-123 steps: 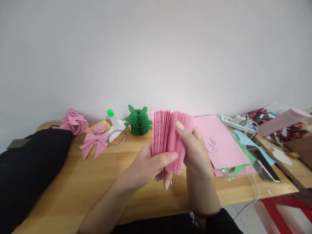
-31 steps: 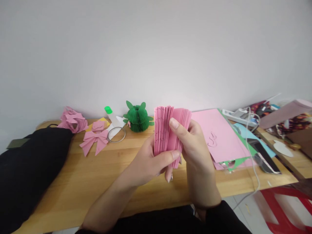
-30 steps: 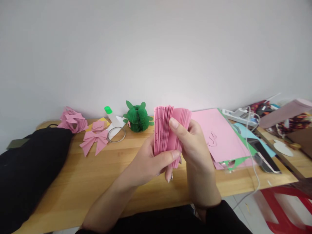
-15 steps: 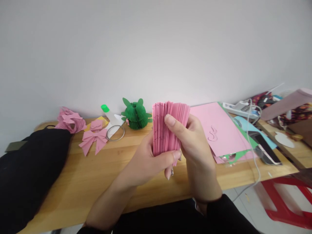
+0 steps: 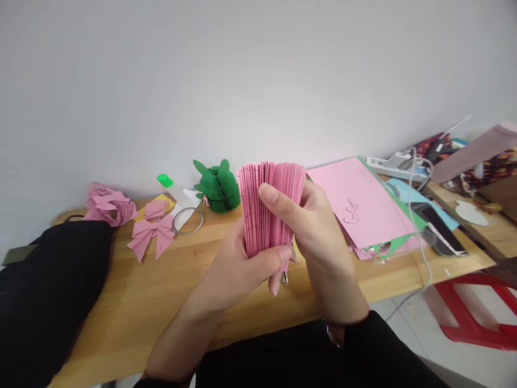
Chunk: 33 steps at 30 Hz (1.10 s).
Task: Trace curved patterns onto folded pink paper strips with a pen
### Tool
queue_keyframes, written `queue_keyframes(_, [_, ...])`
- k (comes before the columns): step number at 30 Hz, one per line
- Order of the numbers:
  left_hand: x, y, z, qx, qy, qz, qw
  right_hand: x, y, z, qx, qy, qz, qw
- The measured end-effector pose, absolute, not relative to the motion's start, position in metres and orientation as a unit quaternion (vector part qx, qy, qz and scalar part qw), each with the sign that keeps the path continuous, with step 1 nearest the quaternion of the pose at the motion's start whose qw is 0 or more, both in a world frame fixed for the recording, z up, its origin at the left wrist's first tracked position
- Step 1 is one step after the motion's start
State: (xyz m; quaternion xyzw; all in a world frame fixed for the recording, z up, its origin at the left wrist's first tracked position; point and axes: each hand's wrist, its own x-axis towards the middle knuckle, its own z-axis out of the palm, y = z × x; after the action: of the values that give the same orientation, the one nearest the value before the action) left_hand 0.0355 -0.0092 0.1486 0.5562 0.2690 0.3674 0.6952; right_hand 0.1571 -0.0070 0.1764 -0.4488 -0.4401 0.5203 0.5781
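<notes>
Both hands grip a thick stack of pink pleated paper (image 5: pixel 258 210), held upright above the table, with dark lines on its left part. My left hand (image 5: pixel 242 267) wraps its lower left side, thumb across the bottom front. From the right, my right hand (image 5: pixel 311 231) closes on it, thumb pressed on the upper front; its other fingers are hidden behind the paper. A small metallic piece (image 5: pixel 285 277) shows under the stack; I cannot make out what it is. Behind the hands stands a green honeycomb paper figure (image 5: pixel 220 188) with leaf-like parts.
On the wooden table (image 5: pixel 133 302) lie a pink paper bow (image 5: pixel 152 233), crumpled pink paper (image 5: pixel 109 205), a glue stick (image 5: pixel 172 186) and a metal ring (image 5: pixel 188 221). A black bag (image 5: pixel 52 291) is at left. Pink sheets (image 5: pixel 359 199), a phone (image 5: pixel 442 231) and a power strip (image 5: pixel 398 168) lie right. A red stool (image 5: pixel 476 318) stands below.
The view has turned slightly, so the hands and pink paper sit a little further left and the paper a bit higher. The grip of both hands looks the same.
</notes>
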Motion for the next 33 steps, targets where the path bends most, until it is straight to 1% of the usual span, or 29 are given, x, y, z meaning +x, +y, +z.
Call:
queue_keyframes(18, [0.0353, -0.0096, 0.1453, 0.549, 0.258, 0.36, 0.709, 0.1582, -0.0072, 0.177, -0.458, -0.443, 0.514, 0.575])
queue_keyframes(24, [0.0347, -0.0085, 0.1421, 0.548, 0.257, 0.373, 0.703, 0.1584, -0.0052, 0.1742, -0.442, -0.448, 0.488, 0.605])
queue_keyframes(33, [0.0329, -0.0085, 0.1434, 0.55, 0.26, 0.36, 0.707, 0.16, -0.0033, 0.1684, -0.436, -0.455, 0.479, 0.611])
